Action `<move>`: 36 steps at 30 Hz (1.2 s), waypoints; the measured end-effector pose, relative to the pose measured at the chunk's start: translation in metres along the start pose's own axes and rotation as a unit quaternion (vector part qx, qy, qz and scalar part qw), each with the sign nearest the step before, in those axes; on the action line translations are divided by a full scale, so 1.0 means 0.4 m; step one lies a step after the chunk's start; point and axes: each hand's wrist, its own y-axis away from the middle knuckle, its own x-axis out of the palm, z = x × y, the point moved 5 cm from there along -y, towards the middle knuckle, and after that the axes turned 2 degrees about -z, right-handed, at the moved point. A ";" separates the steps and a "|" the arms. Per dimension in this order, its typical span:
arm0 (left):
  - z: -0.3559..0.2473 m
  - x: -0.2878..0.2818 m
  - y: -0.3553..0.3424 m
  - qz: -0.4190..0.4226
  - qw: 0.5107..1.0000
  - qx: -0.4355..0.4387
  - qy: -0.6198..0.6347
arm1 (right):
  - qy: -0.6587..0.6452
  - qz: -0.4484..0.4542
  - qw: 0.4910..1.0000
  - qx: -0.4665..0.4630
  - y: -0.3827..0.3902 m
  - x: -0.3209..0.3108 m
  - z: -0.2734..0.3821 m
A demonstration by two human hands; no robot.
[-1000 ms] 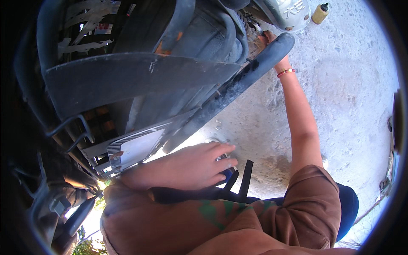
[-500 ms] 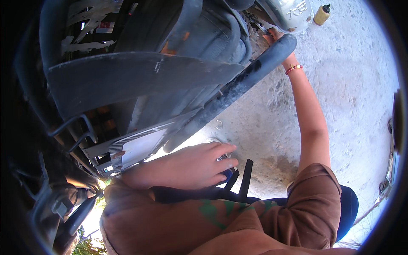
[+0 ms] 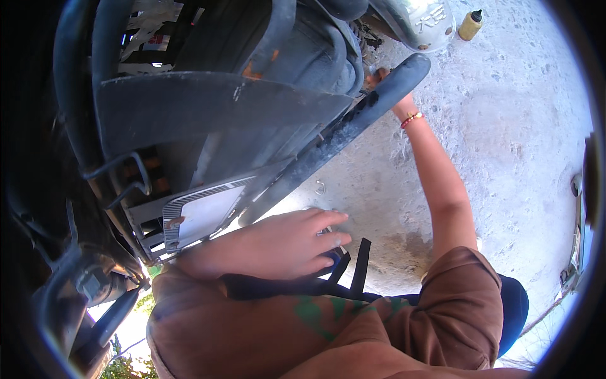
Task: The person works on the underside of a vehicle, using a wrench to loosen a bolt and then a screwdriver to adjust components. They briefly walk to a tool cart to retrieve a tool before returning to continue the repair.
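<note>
My left hand [image 3: 303, 243] rests low in the middle with fingers spread, over a partly hidden blue object [image 3: 336, 259] beside black straps [image 3: 361, 265]. My right hand [image 3: 396, 101], with a red bracelet [image 3: 410, 121] at the wrist, reaches behind a dark thick tube [image 3: 379, 95] on the underside of a dark metal machine [image 3: 221, 114]. Its fingers are blurred and mostly hidden there, so whatever they touch is unclear. Just above them sits a silvery rounded housing [image 3: 416, 25].
A yellow bottle with a black cap [image 3: 469, 26] stands on the rough concrete floor [image 3: 505, 145]. A white plate with a striped border [image 3: 205, 208] is fixed to the machine. Dark metal parts [image 3: 88, 284] crowd the left side, with leaves [image 3: 126, 363] showing beyond.
My right hand has drawn slightly down and to the left, further behind the tube, since half a second ago. My left hand has barely moved.
</note>
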 end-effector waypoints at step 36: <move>0.009 0.017 -0.002 0.012 0.999 0.008 -0.038 | -0.716 0.000 0.638 0.284 -0.231 0.064 -0.079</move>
